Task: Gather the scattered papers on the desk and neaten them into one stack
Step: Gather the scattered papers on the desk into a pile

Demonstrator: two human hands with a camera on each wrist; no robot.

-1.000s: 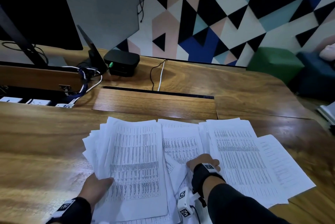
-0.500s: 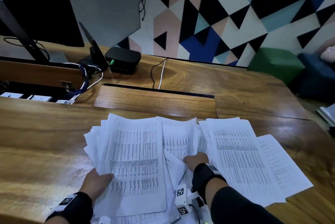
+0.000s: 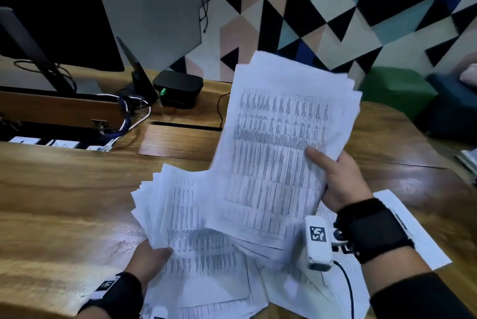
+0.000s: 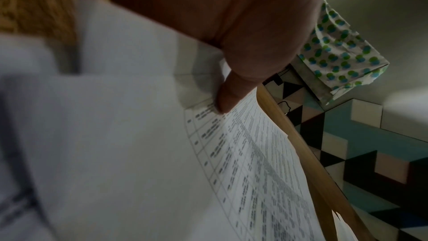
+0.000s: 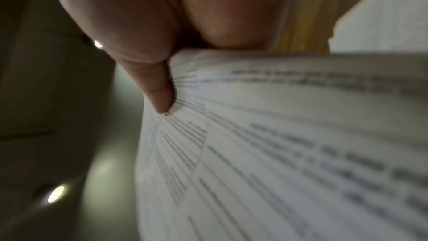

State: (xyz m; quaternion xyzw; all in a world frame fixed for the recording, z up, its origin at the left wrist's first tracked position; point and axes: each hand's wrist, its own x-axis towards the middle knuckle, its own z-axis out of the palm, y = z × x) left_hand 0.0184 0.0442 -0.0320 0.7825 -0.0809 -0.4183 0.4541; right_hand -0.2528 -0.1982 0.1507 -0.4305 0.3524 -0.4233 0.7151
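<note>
Across the bottom of the frame runs a brown wood worktop (image 3: 64, 202), with a black screen (image 3: 51, 13) at upper left and a wall of colored triangles (image 3: 335, 8) behind. Right hand (image 3: 338, 179) grips a bunch of papers (image 3: 278, 137) lifted off it, long side pointing up, tipped right. Left hand (image 3: 149, 259) grips the fanned pile (image 3: 196, 241) low in the middle.

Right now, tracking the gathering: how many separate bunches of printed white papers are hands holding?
2: the raised bunch of printed white papers in the right hand; the fanned bunch in the left hand.
</note>
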